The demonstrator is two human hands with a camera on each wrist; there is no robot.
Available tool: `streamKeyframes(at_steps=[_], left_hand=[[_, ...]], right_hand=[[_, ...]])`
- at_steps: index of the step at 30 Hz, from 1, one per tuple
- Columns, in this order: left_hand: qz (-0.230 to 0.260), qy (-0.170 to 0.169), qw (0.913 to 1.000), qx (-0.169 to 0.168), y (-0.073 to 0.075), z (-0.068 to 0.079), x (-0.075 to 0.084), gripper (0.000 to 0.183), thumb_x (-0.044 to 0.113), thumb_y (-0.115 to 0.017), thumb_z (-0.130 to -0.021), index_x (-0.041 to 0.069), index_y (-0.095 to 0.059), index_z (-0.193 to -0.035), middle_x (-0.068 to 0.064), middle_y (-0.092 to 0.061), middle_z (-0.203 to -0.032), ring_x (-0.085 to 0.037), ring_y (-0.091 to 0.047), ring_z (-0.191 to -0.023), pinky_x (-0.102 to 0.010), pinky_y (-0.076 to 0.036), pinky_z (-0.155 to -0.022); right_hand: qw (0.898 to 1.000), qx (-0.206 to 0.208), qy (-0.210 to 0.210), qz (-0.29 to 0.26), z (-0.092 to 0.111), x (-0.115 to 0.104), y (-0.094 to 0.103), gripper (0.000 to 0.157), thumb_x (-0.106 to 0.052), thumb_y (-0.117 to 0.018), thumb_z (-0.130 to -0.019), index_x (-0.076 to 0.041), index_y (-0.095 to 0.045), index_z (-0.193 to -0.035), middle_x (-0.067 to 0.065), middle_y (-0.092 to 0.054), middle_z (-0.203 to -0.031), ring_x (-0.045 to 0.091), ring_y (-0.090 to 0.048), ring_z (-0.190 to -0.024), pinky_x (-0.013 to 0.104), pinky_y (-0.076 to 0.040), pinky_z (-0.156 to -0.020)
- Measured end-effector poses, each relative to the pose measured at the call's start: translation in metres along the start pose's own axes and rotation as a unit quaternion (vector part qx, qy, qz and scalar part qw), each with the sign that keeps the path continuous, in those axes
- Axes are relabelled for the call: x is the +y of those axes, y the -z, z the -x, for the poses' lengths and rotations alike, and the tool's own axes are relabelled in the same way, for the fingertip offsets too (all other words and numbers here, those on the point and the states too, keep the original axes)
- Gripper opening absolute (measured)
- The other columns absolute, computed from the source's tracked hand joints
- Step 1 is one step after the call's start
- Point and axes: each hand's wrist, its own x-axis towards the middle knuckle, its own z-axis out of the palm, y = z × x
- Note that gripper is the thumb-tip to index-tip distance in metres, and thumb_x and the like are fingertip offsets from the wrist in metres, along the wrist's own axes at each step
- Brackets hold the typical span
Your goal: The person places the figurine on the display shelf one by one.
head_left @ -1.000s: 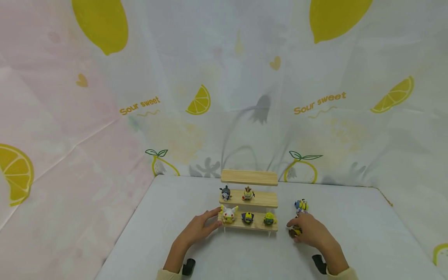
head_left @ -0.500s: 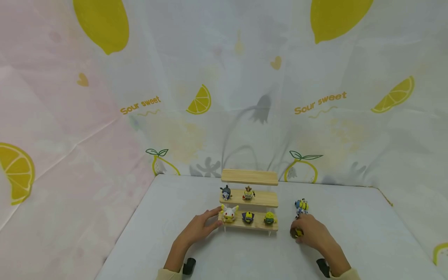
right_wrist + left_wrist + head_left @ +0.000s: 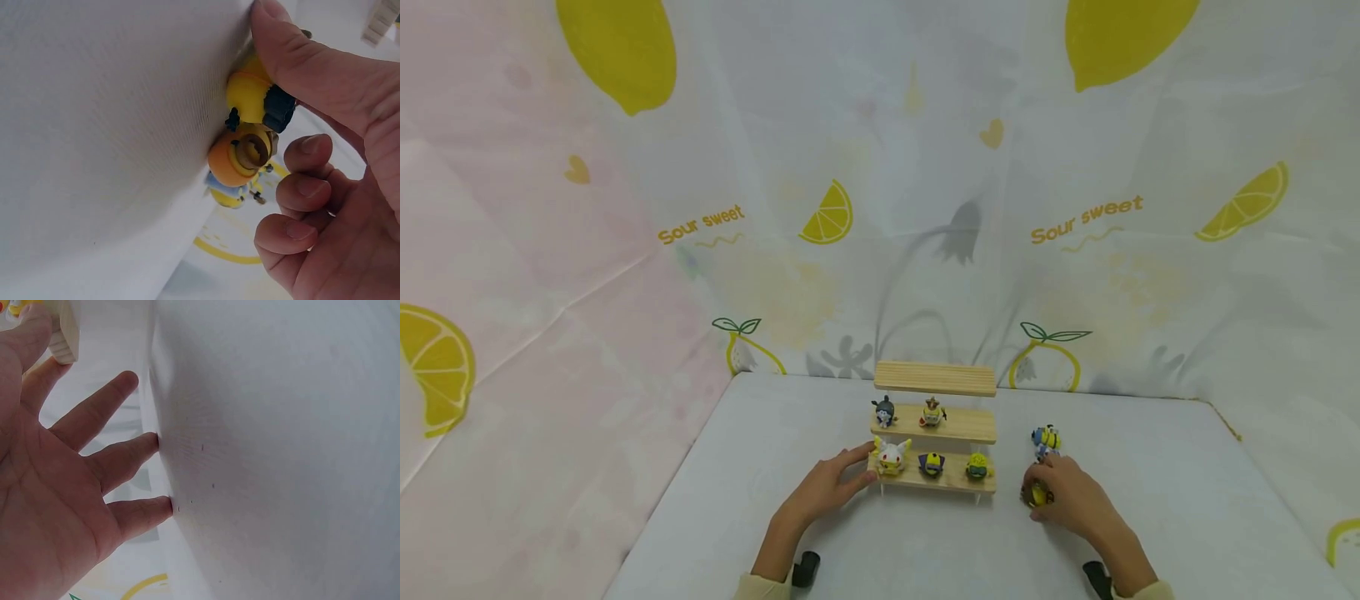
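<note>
My left hand (image 3: 823, 490) holds the left end of the bottom board of a wooden tiered display stand (image 3: 957, 477) between thumb and forefinger, the other fingers spread; its board end (image 3: 65, 334) shows between them in the left wrist view. At the stand's right, my right hand (image 3: 1071, 496) pinches a yellow-and-black minion figurine (image 3: 249, 97) low at the tabletop, the forefinger mostly hidden. Just beyond, an orange-and-yellow figurine (image 3: 228, 162) and a blue-and-yellow figurine (image 3: 1047, 438) lie close together.
On the bottom board sit a white figurine (image 3: 891, 457), a purple-caped figurine (image 3: 932, 464) and a green-goggled figurine (image 3: 977, 466). The middle board carries a dark-haired figurine (image 3: 884, 412) and a hatted figurine (image 3: 932, 412). A lemon-print cloth (image 3: 880, 275) hangs behind the white table (image 3: 760, 433).
My right hand has closed its thumb and forefinger on the yellow-and-black minion figurine, which has shifted and turned slightly. My left hand stays at the stand.
</note>
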Motion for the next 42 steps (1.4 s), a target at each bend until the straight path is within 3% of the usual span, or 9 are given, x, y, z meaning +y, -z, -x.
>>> streamKeyframes(at_steps=[8,13,18,23,31,37,42], left_hand=[[0.003,-0.004,1.0000,0.003,0.000,0.000,0.000,0.059,0.055,-0.057,-0.095,0.025,-0.052,-0.145,-0.005,-0.050,-0.146,-0.044,-0.038,-0.136,-0.074,-0.020,-0.105],[0.000,-0.001,1.0000,0.000,0.001,0.000,0.001,0.059,0.055,-0.057,-0.095,0.025,-0.051,-0.146,-0.005,-0.050,-0.146,-0.044,-0.038,-0.136,-0.073,-0.020,-0.106],[0.001,0.002,1.0000,-0.002,0.001,0.000,0.001,0.060,0.055,-0.057,-0.095,0.024,-0.052,-0.146,-0.006,-0.050,-0.146,-0.044,-0.038,-0.136,-0.073,-0.020,-0.106],[-0.001,0.000,1.0000,-0.001,0.001,0.000,0.000,0.060,0.055,-0.057,-0.095,0.024,-0.051,-0.146,-0.006,-0.050,-0.146,-0.045,-0.038,-0.136,-0.074,-0.020,-0.105],[0.002,0.000,1.0000,-0.002,0.001,0.000,0.001,0.060,0.056,-0.057,-0.095,0.024,-0.051,-0.146,-0.006,-0.051,-0.145,-0.044,-0.038,-0.136,-0.074,-0.020,-0.105],[0.002,0.001,1.0000,-0.004,0.001,0.000,0.001,0.060,0.055,-0.057,-0.095,0.025,-0.051,-0.146,-0.006,-0.050,-0.146,-0.044,-0.038,-0.137,-0.073,-0.019,-0.106],[0.004,0.002,1.0000,-0.003,0.000,0.000,-0.001,0.060,0.055,-0.057,-0.095,0.025,-0.051,-0.146,-0.007,-0.050,-0.146,-0.044,-0.037,-0.137,-0.073,-0.019,-0.106]], right_hand=[[0.999,-0.011,-0.028,-0.041,0.007,0.009,0.008,0.066,-0.032,-0.094,-0.061,-0.014,-0.068,-0.119,0.005,-0.060,-0.110,0.031,-0.057,-0.103,0.053,-0.052,-0.081],[0.995,-0.009,-0.073,-0.062,0.012,0.012,0.013,0.059,-0.039,-0.092,-0.064,-0.013,-0.067,-0.111,0.002,-0.060,-0.094,0.022,-0.057,-0.086,0.043,-0.051,-0.068],[0.990,-0.002,-0.117,-0.075,0.016,0.012,0.015,0.045,-0.043,-0.087,-0.071,-0.012,-0.061,-0.092,0.000,-0.053,-0.076,0.017,-0.047,-0.067,0.033,-0.040,-0.055],[0.985,-0.004,-0.159,-0.074,0.019,0.010,0.015,0.046,-0.053,-0.081,-0.075,-0.012,-0.059,-0.078,0.001,-0.048,-0.068,0.017,-0.044,-0.062,0.031,-0.035,-0.051],[0.979,-0.037,-0.191,-0.066,0.016,0.007,0.011,0.051,-0.057,-0.074,-0.081,-0.006,-0.075,-0.088,0.006,-0.066,-0.082,0.019,-0.058,-0.069,0.040,-0.051,-0.060],[0.982,-0.023,-0.175,-0.069,0.014,0.005,0.005,0.037,-0.042,-0.076,-0.085,-0.005,-0.079,-0.088,0.004,-0.066,-0.082,0.017,-0.057,-0.068,0.039,-0.050,-0.059],[0.981,-0.019,-0.177,-0.075,0.016,0.003,0.003,0.037,-0.040,-0.077,-0.085,-0.003,-0.078,-0.089,0.004,-0.064,-0.080,0.018,-0.056,-0.069,0.039,-0.049,-0.059]])
